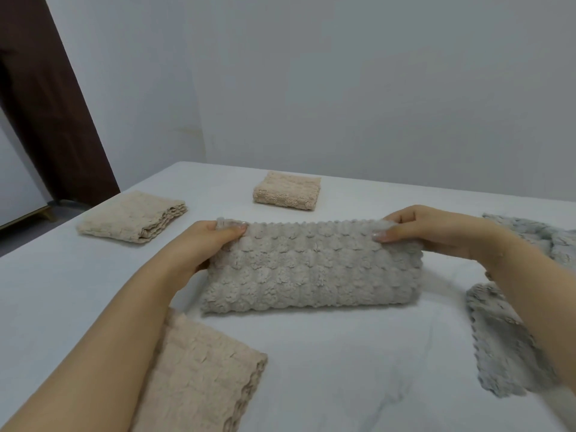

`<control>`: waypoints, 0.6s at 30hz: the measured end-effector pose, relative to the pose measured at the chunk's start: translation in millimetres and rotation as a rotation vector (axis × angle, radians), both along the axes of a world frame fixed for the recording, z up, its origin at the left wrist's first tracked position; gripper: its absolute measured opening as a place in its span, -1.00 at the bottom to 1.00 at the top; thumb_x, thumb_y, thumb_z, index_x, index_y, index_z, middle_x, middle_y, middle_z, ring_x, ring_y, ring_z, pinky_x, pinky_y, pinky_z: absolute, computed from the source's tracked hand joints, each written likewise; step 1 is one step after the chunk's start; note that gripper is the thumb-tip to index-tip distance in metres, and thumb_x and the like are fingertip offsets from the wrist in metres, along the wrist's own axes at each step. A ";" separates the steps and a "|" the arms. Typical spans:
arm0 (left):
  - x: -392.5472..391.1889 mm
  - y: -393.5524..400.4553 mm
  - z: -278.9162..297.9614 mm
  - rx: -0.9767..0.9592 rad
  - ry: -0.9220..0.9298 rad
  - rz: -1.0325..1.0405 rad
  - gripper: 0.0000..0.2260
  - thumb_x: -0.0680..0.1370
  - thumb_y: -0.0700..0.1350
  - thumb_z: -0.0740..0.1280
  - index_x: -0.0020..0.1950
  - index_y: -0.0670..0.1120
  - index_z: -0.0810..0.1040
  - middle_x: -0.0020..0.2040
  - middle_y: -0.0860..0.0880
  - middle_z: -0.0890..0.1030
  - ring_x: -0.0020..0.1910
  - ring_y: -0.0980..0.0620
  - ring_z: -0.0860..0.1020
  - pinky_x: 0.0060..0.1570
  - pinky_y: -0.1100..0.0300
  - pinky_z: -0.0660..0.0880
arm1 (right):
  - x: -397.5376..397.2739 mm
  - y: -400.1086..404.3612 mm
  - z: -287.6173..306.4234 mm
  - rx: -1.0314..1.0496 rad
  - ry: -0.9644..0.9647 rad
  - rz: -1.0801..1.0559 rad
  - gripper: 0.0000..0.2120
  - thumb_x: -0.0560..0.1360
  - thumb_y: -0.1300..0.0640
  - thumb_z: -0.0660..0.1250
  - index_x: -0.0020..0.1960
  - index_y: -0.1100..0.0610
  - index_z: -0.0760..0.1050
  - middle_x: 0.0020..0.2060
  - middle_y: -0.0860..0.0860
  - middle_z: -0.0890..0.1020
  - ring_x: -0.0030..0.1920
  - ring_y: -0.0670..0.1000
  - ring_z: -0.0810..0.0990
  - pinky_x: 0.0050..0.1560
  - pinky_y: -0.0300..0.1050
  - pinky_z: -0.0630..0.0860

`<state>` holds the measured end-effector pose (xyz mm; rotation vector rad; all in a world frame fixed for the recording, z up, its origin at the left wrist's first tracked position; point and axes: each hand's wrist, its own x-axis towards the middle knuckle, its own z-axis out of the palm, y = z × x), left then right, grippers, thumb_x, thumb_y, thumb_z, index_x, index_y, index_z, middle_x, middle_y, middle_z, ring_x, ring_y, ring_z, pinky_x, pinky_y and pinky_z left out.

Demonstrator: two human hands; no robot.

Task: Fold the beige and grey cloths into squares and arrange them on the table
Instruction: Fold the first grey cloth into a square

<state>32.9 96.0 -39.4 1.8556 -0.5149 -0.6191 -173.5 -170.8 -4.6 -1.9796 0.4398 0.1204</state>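
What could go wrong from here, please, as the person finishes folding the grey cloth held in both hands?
1. The left hand and right hand pinch only the far corners of the grey cloth, so the unsupported middle may sag and the edges misalign.
2. The right forearm crosses the unfolded grey cloth and could drag it.
3. The left forearm lies over the near beige cloth and may disturb its fold.

Soft, even, cool indoor light with no glare. Faint shadows lie on the white tabletop (343, 369) under the forearms. Wide-angle bending at the edges; slightly soft focus throughout.
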 end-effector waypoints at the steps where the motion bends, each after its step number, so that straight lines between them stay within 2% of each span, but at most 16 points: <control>1: 2.2 0.0 -2.8 0.018 -0.021 0.034 -0.69 0.52 0.02 0.37 0.06 -0.22 0.60 -0.02 -0.10 0.68 -0.06 -0.03 0.64 -0.08 0.14 0.56 | 7.8 -0.6 -0.1 -0.032 0.017 -0.023 -0.71 0.34 0.05 0.46 -0.17 0.26 0.51 -0.31 0.09 0.59 -0.29 -0.01 0.56 -0.27 -0.30 0.51; 3: 7.5 1.8 -9.9 0.080 -0.121 0.068 -0.70 0.51 0.01 0.39 -0.04 -0.25 0.58 -0.12 -0.13 0.63 -0.19 -0.02 0.57 -0.18 0.18 0.45 | 21.6 -3.0 -3.6 -0.095 0.067 -0.041 -0.73 0.37 0.03 0.47 -0.29 0.17 0.46 -0.39 0.03 0.50 -0.36 -0.04 0.46 -0.32 -0.30 0.46; 4: 9.2 3.0 -12.7 0.120 -0.178 0.082 -0.73 0.50 0.01 0.40 -0.13 -0.21 0.55 -0.20 -0.15 0.55 -0.27 -0.02 0.48 -0.26 0.18 0.36 | 27.2 -5.0 -6.9 -0.111 0.092 -0.056 -0.74 0.39 0.05 0.47 -0.33 0.14 0.47 -0.40 0.02 0.49 -0.37 -0.03 0.45 -0.31 -0.27 0.47; 6: 13.4 3.9 -17.3 0.166 -0.244 0.116 -0.72 0.49 0.02 0.41 -0.22 -0.18 0.49 -0.28 -0.15 0.43 -0.31 -0.04 0.38 -0.27 0.16 0.27 | 34.1 -8.7 -14.5 -0.129 0.120 -0.090 -0.75 0.42 0.09 0.46 -0.36 0.12 0.49 -0.41 0.02 0.52 -0.39 -0.01 0.48 -0.30 -0.23 0.50; 11: 20.1 2.1 -23.0 0.209 -0.335 0.152 -0.71 0.49 0.04 0.40 -0.18 -0.20 0.52 -0.27 -0.15 0.42 -0.33 -0.05 0.40 -0.30 0.16 0.27 | 39.5 -15.8 -34.3 -0.136 0.082 -0.192 -0.84 0.44 0.09 0.44 -0.20 0.16 0.54 -0.29 0.08 0.56 -0.28 0.03 0.50 -0.24 -0.19 0.47; 15: 22.8 0.8 -27.4 0.249 -0.410 0.181 -0.69 0.51 0.04 0.37 -0.21 -0.21 0.48 -0.32 -0.14 0.42 -0.35 -0.04 0.39 -0.32 0.15 0.24 | 41.9 -16.4 -41.5 -0.112 0.050 -0.258 -0.84 0.54 0.08 0.33 -0.12 0.17 0.54 -0.23 0.08 0.59 -0.24 0.04 0.54 -0.22 -0.17 0.49; 18: 24.5 -0.3 -30.0 0.291 -0.481 0.202 -0.68 0.52 0.02 0.35 -0.27 -0.19 0.42 -0.32 -0.16 0.44 -0.33 -0.08 0.41 -0.29 0.14 0.25 | 44.2 -15.4 -44.2 -0.154 0.039 -0.291 -0.84 0.58 0.09 0.25 -0.10 0.15 0.51 -0.23 0.12 0.50 -0.22 0.08 0.44 -0.27 -0.17 0.40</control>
